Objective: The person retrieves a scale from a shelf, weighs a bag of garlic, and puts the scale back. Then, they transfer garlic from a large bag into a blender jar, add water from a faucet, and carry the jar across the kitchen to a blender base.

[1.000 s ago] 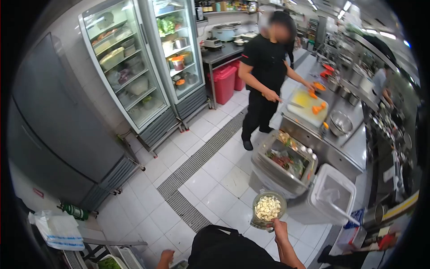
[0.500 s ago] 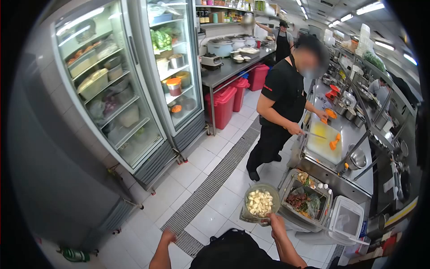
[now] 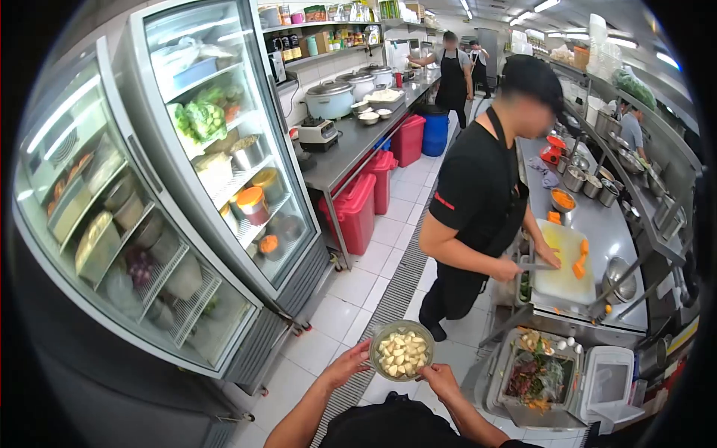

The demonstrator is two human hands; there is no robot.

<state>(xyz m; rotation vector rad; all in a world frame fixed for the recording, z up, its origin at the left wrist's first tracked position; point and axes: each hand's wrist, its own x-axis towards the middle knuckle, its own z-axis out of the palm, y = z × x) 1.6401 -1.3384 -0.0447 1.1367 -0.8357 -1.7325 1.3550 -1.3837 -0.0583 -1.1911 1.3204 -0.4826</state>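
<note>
the person's right hand [image 3: 441,379] has its fingers closed on the near right rim of a round clear bowl of pale chopped pieces [image 3: 402,352], thumb over the edge. the left hand [image 3: 347,364] meets the bowl's left rim with fingers stretched and touching it — whether they grip it cannot be told. the bowl is held level in the air, low in the view, above the white tiled floor [image 3: 351,287] and near the long metal drain grate [image 3: 392,299] that runs along the aisle.

right of the bowl stands a grey tub of vegetable scraps [image 3: 534,373], with a white lidded container [image 3: 612,381] just beside it. ahead, a co-worker in black clothes [image 3: 478,201] stands at a steel desk [image 3: 612,231], one hand holding a knife [image 3: 534,266] at the edge of a pale cutting board [image 3: 560,272] — orange pieces [image 3: 579,261] lie on the board's far side. to the left, tall glass-door fridges [image 3: 216,172] show shelves of tubs and greens. past them, red lidded bins [image 3: 362,205] sit under a second steel desk [image 3: 340,153] along the wall, which carries large rice cookers [image 3: 330,97]. a blue barrel [image 3: 435,131] stands further down the aisle, near another person in a dark apron [image 3: 450,71].
</note>
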